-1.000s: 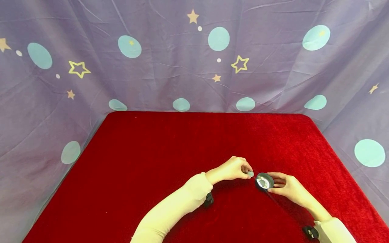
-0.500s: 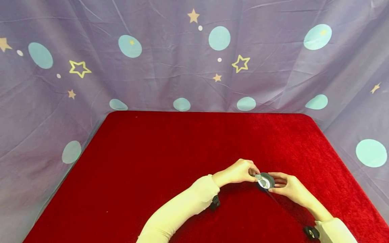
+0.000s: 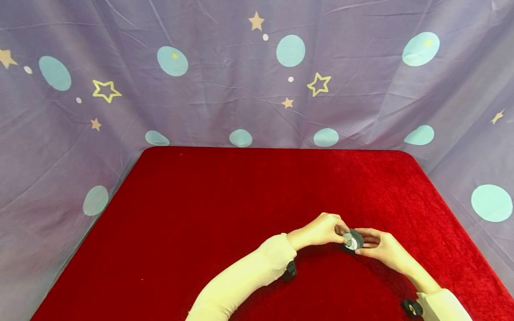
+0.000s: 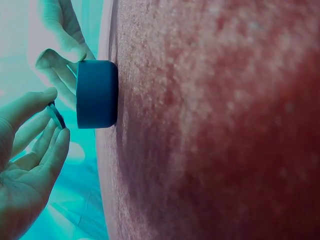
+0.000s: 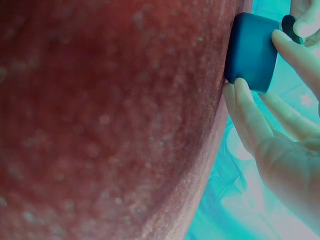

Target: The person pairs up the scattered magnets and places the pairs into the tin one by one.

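Note:
A small round dark container (image 3: 359, 237), with a light, shiny inside, stands on the red cloth; its smooth outer wall (image 4: 97, 95) shows in the left wrist view. My left hand (image 3: 320, 229) pinches a thin grey coin-like disc (image 3: 347, 237) between thumb and fingertips, held close over the container's left part. Seen from the left wrist, the disc (image 4: 57, 116) is tilted and just above the open side. My right hand (image 3: 381, 247) holds the container from the right, thumb on the near side; its fingers (image 5: 245, 102) rest against the wall in the right wrist view.
A red velvety cloth (image 3: 225, 191) covers the table. Behind and at both sides hangs a purple curtain (image 3: 209, 80) with stars and pale blue ovals. Dark wrist straps (image 3: 290, 270) sit at both cream sleeves (image 3: 249, 269).
My left hand has moved right with the disc, from beside the container to over its opening. The right hand and the container stay in place.

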{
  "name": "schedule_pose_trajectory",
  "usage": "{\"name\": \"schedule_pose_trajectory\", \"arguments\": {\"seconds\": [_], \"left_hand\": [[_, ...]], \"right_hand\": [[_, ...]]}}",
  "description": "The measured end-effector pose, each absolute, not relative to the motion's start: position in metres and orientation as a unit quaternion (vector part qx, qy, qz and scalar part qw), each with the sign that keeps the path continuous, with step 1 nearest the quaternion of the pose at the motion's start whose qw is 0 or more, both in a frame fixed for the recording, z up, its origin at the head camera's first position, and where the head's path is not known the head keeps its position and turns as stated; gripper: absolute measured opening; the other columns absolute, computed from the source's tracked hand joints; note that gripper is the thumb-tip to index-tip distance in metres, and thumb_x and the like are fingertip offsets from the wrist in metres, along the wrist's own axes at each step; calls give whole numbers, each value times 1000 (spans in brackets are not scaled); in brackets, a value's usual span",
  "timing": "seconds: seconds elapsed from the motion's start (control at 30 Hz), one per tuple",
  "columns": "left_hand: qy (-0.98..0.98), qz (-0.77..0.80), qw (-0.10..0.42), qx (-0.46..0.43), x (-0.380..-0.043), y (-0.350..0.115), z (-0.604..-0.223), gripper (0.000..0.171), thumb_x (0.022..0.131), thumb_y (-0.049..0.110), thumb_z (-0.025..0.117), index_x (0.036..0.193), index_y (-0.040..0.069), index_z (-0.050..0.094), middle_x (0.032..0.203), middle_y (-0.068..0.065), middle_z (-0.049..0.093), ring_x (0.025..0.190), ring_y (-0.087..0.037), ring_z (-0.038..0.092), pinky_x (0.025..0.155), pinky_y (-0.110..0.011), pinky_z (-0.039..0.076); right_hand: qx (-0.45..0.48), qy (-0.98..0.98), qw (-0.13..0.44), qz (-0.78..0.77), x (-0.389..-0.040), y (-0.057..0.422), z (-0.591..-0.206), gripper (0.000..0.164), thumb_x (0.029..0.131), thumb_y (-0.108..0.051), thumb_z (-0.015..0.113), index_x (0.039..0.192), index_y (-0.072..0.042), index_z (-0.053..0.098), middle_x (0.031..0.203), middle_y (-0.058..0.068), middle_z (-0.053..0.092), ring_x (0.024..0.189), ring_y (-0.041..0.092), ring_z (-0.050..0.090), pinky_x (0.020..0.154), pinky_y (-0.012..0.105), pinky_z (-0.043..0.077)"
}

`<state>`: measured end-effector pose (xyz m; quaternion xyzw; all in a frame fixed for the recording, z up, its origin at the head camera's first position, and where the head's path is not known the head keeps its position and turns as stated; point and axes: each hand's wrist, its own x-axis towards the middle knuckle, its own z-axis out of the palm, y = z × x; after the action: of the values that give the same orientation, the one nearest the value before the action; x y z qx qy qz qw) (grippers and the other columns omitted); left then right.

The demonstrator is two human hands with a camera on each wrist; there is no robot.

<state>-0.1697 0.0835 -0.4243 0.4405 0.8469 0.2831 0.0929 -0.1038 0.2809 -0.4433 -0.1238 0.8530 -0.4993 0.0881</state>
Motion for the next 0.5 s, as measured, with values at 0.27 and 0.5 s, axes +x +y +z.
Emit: {"name": "schedule_pose_trajectory", "arguments": {"seconds": [0.27, 0.5], "left_hand": [[848, 284, 91, 437, -169, 89, -428, 22, 73, 21, 72, 91, 9, 69, 78, 6, 59, 68, 5, 51, 61, -2, 36], [852, 284, 90, 430, -169, 94, -431, 22, 73, 22, 73, 91, 9, 70, 78, 7, 59, 68, 5, 51, 60, -2, 36]], "right_hand": [[-137, 856, 90, -490, -103, 282, -442, 54, 75, -13, 69, 116, 14, 46, 114, 31, 50, 91, 31, 60, 72, 26, 50], [-135, 856, 86, -492, -104, 282, -443, 54, 74, -12, 70, 116, 14, 47, 114, 30, 50, 90, 24, 61, 72, 25, 50]]}}
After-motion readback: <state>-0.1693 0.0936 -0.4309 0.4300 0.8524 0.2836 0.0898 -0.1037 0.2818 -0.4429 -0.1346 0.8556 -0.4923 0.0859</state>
